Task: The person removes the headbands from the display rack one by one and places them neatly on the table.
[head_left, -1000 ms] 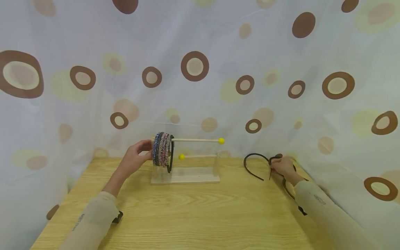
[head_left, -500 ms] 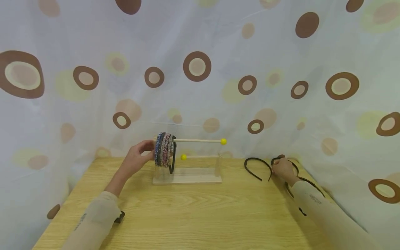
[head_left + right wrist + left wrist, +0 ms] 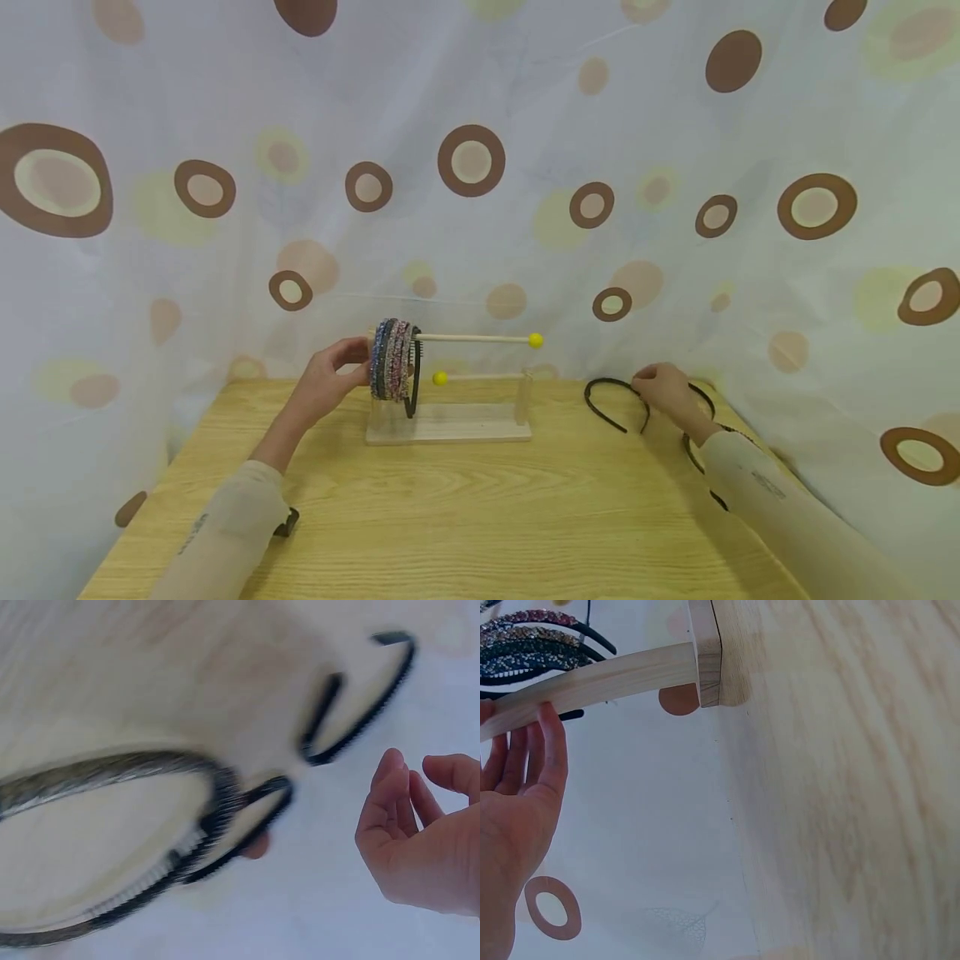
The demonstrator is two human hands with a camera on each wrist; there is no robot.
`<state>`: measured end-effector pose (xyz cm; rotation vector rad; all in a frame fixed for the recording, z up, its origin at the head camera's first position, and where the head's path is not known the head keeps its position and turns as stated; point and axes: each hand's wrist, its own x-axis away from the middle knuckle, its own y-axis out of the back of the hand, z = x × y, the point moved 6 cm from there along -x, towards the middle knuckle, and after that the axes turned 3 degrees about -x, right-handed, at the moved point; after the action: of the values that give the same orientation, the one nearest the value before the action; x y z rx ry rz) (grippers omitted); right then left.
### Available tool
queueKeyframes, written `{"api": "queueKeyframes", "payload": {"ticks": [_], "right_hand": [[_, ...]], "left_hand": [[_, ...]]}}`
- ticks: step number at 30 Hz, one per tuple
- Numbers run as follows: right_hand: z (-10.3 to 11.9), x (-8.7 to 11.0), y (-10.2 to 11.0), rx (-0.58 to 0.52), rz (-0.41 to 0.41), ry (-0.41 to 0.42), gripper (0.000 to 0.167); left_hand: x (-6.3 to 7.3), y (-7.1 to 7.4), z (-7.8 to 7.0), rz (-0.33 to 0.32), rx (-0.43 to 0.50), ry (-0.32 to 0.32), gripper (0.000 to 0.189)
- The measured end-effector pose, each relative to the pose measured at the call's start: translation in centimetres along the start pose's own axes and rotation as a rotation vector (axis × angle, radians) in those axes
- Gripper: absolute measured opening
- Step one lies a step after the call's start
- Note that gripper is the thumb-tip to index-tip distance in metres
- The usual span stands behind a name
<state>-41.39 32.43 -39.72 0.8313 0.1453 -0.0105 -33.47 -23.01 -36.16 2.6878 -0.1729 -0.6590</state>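
My left hand (image 3: 326, 383) grips the wooden upright (image 3: 630, 675) at the left end of a headband stand (image 3: 450, 432), fingertips lying against the wood in the left wrist view. Several glittery headbands (image 3: 387, 358) in blue, pink and silver hang on the stand's upper rod (image 3: 472, 338), with a black toothed one at their right. On the table at right, my right hand (image 3: 667, 396) is over the right side of a thin black headband (image 3: 588, 402). In the right wrist view its fingers are loosely bent with nothing between them, apart from the black headbands (image 3: 225, 799).
More black headbands (image 3: 688, 450) lie by the right forearm, partly hidden under it. The stand's rods end in yellow balls (image 3: 536, 340). A small dark object (image 3: 287, 523) shows beside the left sleeve. A spotted curtain (image 3: 480, 250) hangs behind the wooden table (image 3: 480, 517).
My right hand has shifted left, from the dark headbands at far right to the side of the lone black headband. My left hand stays on the stand.
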Motion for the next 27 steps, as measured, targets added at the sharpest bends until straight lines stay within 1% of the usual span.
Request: {"api": "queueKeyframes", "payload": {"ticks": [3,7,9,11,14,18,19,22,25,27], "right_hand": [[3.8,0.6,-0.7,-0.048,-0.023,0.047,0.036],[9.5,1.9,-2.2,-0.103,-0.046,0.147,0.032],[12.4,2.7,-3.2,-0.147,-0.053,0.198,0.029],[14.9,3.4,-4.3,-0.197,-0.057,0.249,0.028],[17.9,4.3,-6.4,-0.278,-0.052,0.315,0.026],[20.1,5.0,-9.6,-0.384,-0.025,0.358,0.025],[20.5,5.1,-10.3,-0.41,-0.016,0.361,0.025],[21.6,5.3,-12.4,-0.488,0.014,0.362,0.023],[22.7,5.5,-13.9,-0.542,0.039,0.356,0.021],[23.6,5.5,-15.3,-0.574,0.051,0.365,0.02]], "left_hand": [[0.1,0.1,-0.2,0.0,0.002,0.0,0.046],[0.2,0.3,-0.4,0.004,-0.01,0.002,0.046],[0.3,0.4,-0.3,0.005,-0.018,0.005,0.045],[0.2,0.4,-0.1,0.005,-0.021,0.006,0.045],[-0.2,0.3,1.3,-0.001,-0.011,0.007,0.046],[-0.8,0.3,3.2,-0.011,0.009,0.002,0.046],[-0.8,0.3,3.4,-0.012,0.016,-0.002,0.046],[-1.0,0.2,3.8,-0.019,0.029,-0.01,0.046],[-1.3,0.0,3.9,-0.024,0.037,-0.01,0.047],[-1.3,0.3,3.9,-0.02,0.029,-0.005,0.048]]}}
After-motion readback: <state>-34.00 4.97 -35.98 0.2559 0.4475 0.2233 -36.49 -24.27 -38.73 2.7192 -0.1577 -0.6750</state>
